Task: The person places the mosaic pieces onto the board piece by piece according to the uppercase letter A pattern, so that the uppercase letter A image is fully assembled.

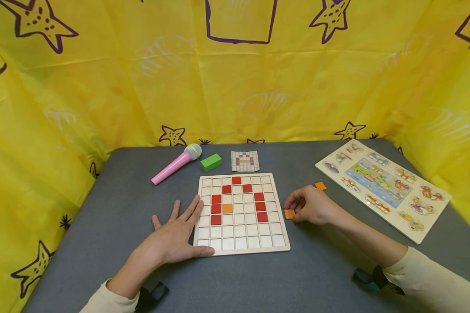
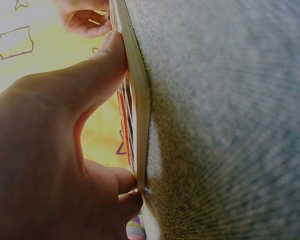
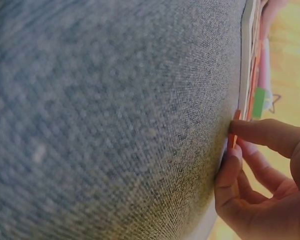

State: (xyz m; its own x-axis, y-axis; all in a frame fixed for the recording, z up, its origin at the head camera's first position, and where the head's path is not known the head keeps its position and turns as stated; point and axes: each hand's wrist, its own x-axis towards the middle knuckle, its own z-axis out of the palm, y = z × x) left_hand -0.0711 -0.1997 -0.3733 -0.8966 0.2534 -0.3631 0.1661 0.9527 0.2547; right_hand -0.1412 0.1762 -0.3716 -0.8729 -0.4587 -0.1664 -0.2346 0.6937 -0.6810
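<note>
A square wooden grid board lies on the table, with several red tiles in an arch shape and one orange tile inside the arch. My left hand rests on the board's left side, fingers spread, thumb on the near left corner. In the left wrist view the thumb touches the board's edge. Just off the board's right side, my right hand pinches another orange tile between thumb and fingers, low over the table. Behind that hand lies a further orange tile, partly hidden.
A small pattern card lies behind the board, beside a green block and a pink toy microphone. To the right sits a wooden picture puzzle board. Yellow printed cloth hangs around the grey table.
</note>
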